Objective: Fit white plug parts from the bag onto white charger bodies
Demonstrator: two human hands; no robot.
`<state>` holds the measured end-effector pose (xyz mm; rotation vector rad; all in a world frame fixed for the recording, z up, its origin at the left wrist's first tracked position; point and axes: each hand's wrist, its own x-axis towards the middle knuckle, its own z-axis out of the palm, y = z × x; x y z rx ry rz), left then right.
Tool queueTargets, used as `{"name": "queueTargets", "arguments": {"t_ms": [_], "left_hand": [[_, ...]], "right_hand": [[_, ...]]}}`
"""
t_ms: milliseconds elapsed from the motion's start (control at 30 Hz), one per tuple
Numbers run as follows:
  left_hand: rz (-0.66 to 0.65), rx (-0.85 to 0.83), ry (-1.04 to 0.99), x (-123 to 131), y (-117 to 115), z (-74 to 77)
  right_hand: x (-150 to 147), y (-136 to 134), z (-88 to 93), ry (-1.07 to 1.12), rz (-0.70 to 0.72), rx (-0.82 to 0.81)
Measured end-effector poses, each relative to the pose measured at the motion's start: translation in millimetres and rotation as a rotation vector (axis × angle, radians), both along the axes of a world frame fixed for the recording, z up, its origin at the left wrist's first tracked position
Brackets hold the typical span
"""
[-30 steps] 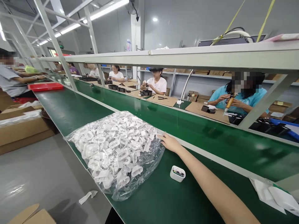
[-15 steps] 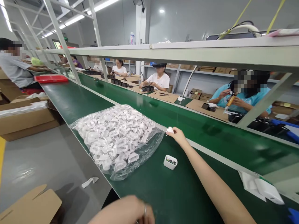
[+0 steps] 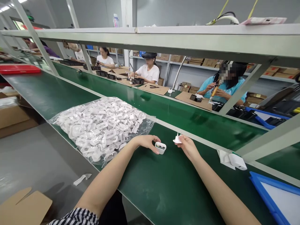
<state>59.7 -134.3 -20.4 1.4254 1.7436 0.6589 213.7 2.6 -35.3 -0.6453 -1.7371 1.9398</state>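
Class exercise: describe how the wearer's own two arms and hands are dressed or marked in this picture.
Both forearms are bare. The left hand and right hand wear no gloves, and no ring or watch is visible. A black-and-white striped sleeve shows at the upper left arm; no right sleeve is visible.

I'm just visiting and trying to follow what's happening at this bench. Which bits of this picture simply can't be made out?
- Head view: the inside of the white housing in the left hand shows only dark specks, too small to identify.
- The white plug piece in the right hand is partly covered by fingers.
- The bag of white parts: its wrinkled, glaring plastic blurs single pieces.
- The blue tray is cut off by the right edge.
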Motion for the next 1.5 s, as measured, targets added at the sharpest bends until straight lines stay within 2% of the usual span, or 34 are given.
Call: {"name": "queueTargets", "arguments": {"t_ms": [67, 200, 267, 333, 467, 533, 600, 867, 1167, 1367, 1500], "left_hand": [[-0.006, 0.042, 0.073, 5.2, -1.3, -6.1], [0.2, 0.196, 0.168, 23.8, 10.9, -19.2], [0.282, 0.248, 0.149, 30.6, 16.6, -24.0], [0.324, 0.277, 0.12, 33.5, 18.9, -25.9], [0.362, 0.286, 0.088, 32.0, 18.2, -23.8], [0.358, 0.291, 0.095, 31.4, 18.2, -22.6], [0.339, 0.294, 0.096, 31.9, 18.8, -22.5], [0.31, 0.345, 0.17, 37.0, 20.2, -27.6], [0.317, 0.292, 0.26, 41.0, 19.7, -24.7], [0.284, 0.249, 0.346, 43.5, 20.3, -22.6], [0.239, 0.186, 0.503, 46.1, 22.5, -13.2]], "right_hand": [[0.9, -1.2, -0.8, -0.022, 0.002, 0.005], [0.1, -7.0, 3.5, -0.077, 0.047, -0.02], [-0.2, -9.6, 5.2, -0.11, 0.057, 0.047], [-0.2, -11.9, 5.7, -0.119, 0.038, 0.215], [-0.3, -17.2, 5.3, -0.097, -0.014, 0.652], [-1.5, -19.8, 5.7, -0.102, -0.03, 0.786], [-3.9, -21.4, 6.5, -0.125, -0.031, 0.844], [-9.1, -17.4, 14.8, -0.287, 0.073, 0.993], [-5.5, -11.3, 11.2, -0.29, 0.103, 1.001], [-8.4, -14.1, 30.0, -0.474, 0.172, 1.058], [-15.7, -8.6, 40.5, -0.629, 0.264, 1.028]]}}
